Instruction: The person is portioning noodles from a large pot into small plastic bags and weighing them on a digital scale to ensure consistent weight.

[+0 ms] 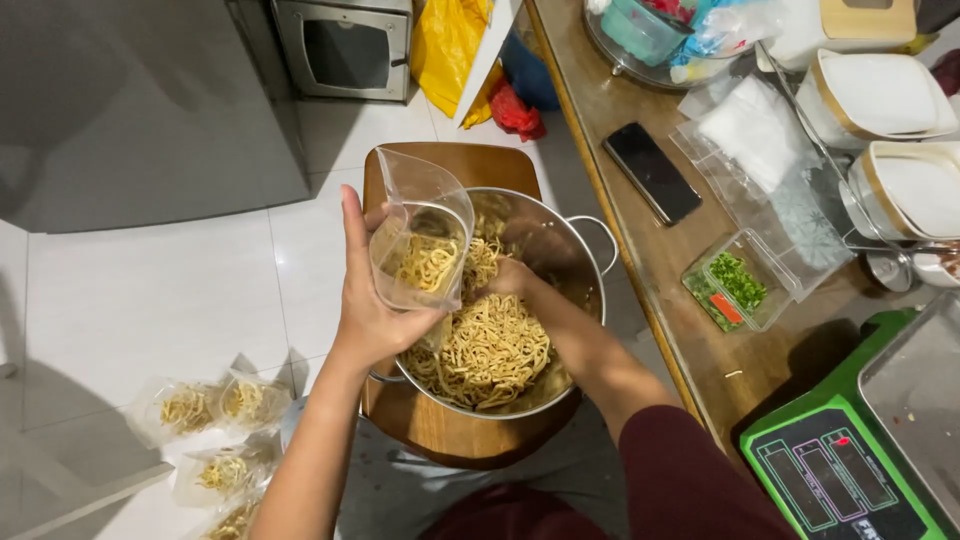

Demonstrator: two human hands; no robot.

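Maroon sleeve point(690, 480) covers the right forearm at the lower edge of the view. Right hand point(512, 276) reaches into the steel pot point(570, 240); its fingers are buried in the yellow noodles point(495, 350), so whether they are closed on a portion cannot be told. Left hand point(372, 300) holds a clear plastic bag point(420, 245) above the pot's left rim, fingers wrapped around the lower half, mouth upward and held open. A small portion of noodles sits inside the bag.

The pot stands on a round wooden stool point(440, 425), over a white tiled floor point(150, 300).

Handling judgement: the noodles look soft, limp and slightly oily; strands will likely slip and trail, so a loose cupped pinch from beneath a clump suits them. The bag is thin and flexible, and appears to collapse unless gripped near the rim.

Filled noodle bags point(215, 405) lie on the floor to the left. On the wooden counter point(640, 260) to the right rest a black phone point(652, 172), a tub of chopped greens point(735, 285) and a green scale point(835, 470).
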